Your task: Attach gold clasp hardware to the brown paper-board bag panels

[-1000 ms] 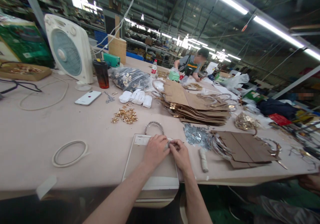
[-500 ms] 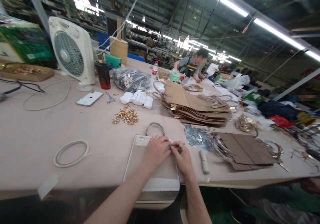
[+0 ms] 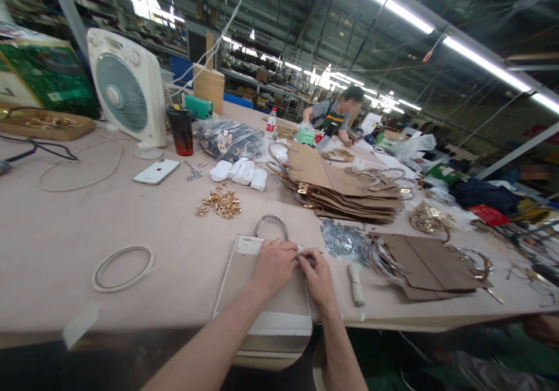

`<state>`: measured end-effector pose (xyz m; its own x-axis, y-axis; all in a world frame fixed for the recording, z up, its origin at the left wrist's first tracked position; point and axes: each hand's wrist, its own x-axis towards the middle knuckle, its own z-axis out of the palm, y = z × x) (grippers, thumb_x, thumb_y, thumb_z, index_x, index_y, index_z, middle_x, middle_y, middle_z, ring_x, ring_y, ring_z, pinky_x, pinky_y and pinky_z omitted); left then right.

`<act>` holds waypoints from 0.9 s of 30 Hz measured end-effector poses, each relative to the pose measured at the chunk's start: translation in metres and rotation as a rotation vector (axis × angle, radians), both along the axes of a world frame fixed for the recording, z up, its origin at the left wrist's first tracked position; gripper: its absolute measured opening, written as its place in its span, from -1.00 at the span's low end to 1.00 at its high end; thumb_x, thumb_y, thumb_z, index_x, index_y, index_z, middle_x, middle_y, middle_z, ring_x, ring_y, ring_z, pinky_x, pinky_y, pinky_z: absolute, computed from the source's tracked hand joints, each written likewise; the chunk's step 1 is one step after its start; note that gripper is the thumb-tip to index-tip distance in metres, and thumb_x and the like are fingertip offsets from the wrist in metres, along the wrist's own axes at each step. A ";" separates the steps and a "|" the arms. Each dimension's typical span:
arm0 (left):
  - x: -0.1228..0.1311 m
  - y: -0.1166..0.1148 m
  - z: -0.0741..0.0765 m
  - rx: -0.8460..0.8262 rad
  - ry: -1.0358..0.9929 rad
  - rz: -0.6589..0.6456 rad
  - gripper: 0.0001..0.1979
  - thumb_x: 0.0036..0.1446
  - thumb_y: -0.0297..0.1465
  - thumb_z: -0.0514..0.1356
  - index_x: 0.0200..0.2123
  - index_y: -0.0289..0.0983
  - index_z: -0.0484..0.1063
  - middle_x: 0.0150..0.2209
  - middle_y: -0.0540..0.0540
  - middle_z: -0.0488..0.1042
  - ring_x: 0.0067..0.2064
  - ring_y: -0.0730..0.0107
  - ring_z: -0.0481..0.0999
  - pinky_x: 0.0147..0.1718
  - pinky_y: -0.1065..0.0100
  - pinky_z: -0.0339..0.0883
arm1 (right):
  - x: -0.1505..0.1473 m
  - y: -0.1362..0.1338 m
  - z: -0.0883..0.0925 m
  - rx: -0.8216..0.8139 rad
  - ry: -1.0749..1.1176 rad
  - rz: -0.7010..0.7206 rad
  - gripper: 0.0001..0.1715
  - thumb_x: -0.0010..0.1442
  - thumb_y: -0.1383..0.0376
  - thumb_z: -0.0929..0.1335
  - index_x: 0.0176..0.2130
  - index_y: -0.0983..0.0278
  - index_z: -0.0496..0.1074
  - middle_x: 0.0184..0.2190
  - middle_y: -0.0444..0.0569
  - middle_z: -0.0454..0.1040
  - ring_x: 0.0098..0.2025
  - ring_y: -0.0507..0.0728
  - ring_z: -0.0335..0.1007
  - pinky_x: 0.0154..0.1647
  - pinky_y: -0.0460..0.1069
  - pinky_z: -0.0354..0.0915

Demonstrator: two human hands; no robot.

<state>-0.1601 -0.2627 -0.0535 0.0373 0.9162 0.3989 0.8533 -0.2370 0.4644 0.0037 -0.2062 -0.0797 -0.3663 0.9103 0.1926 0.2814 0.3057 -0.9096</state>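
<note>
A beige bag panel with white edges (image 3: 257, 289) lies at the table's front edge, its wrapped handle (image 3: 271, 219) standing up behind it. My left hand (image 3: 276, 263) rests on the panel's upper part, fingers closed together near its top right corner. Beside it, my right hand (image 3: 315, 268) has its fingers pinched at the same corner. The fingertips of both hands nearly meet, and whatever they grip is too small to make out. Gold hardware pieces (image 3: 222, 203) lie in a pile behind the panel. Small grey metal pieces (image 3: 345, 240) are spread to the right.
Brown bag pieces (image 3: 345, 187) are stacked at centre right, more (image 3: 430, 266) at right. A cloth roll (image 3: 356, 285), tape ring (image 3: 123, 268), phone (image 3: 156, 171), dark cup (image 3: 180, 131) and fan (image 3: 126, 88) stand or lie around. A person (image 3: 334, 114) works across the table.
Both hands stay at the panel's top right corner, with only slight finger movement. The view has shifted a little.
</note>
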 end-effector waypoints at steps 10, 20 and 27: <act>0.001 0.000 -0.009 0.024 -0.037 0.060 -0.74 0.24 -0.36 0.31 0.00 -0.18 0.53 0.04 -0.08 0.56 0.08 0.16 0.46 0.08 0.07 0.26 | -0.005 -0.001 0.006 0.014 -0.012 -0.041 -0.72 0.29 0.06 0.40 -0.17 0.21 0.50 -0.29 -0.02 0.60 -0.28 0.18 0.50 -0.25 0.03 0.39; 0.002 0.000 -0.009 0.029 -0.046 0.053 -0.74 0.25 -0.35 0.28 0.00 -0.19 0.51 0.04 -0.11 0.55 0.07 0.13 0.46 0.07 0.08 0.29 | -0.005 0.004 0.003 0.003 -0.048 -0.036 -0.78 0.23 0.13 0.40 -0.20 0.21 0.54 -0.39 -0.09 0.55 -0.38 0.12 0.43 -0.32 0.00 0.35; 0.002 -0.001 -0.008 0.042 -0.029 0.046 -0.67 0.23 -0.34 0.28 0.06 -0.21 0.49 0.07 -0.14 0.54 0.10 0.11 0.46 0.11 0.05 0.28 | -0.010 0.010 0.007 -0.020 -0.057 -0.056 -0.75 0.16 0.20 0.40 -0.15 0.23 0.54 -0.36 -0.09 0.52 -0.37 0.12 0.41 -0.30 0.00 0.35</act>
<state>-0.1579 -0.2637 -0.0615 -0.0165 0.8990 0.4376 0.8500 -0.2179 0.4796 -0.0060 -0.1964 -0.0722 -0.3246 0.9332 0.1544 0.3494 0.2700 -0.8972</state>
